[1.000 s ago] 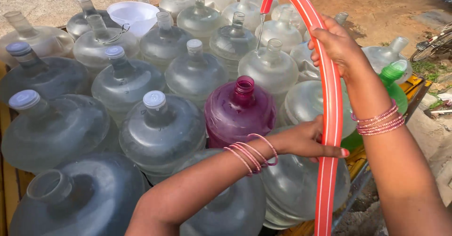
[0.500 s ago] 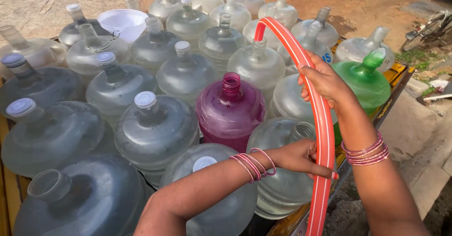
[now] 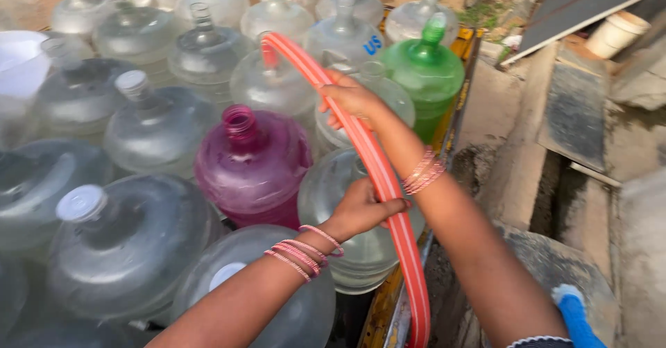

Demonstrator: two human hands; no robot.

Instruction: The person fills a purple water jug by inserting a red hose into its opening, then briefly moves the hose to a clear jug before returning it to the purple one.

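Note:
A red hose [image 3: 378, 174] with pale stripes arches from lower right up over a crowd of big water jugs. My right hand [image 3: 350, 98] grips it high up near the bend; my left hand [image 3: 361, 209] holds it lower down, thumb across it. Both wrists wear pink bangles. The hose's tip [image 3: 267, 46] points down among clear jugs behind an uncapped purple jug [image 3: 253, 164]. Under my left hand sits a clear jug [image 3: 361, 251]. A green jug [image 3: 424, 70] stands beyond my right hand.
Several clear jugs, some with white caps [image 3: 82, 202], fill the left side on a yellow-edged cart [image 3: 388, 299]. A white basin [image 3: 17, 56] sits far left. To the right are concrete slabs [image 3: 576, 112], a gutter and a white bucket [image 3: 614, 32].
The view has swung right and closer. My hands have shifted the hose leftward over the jugs, its bend now lower, with both hands still gripping it.

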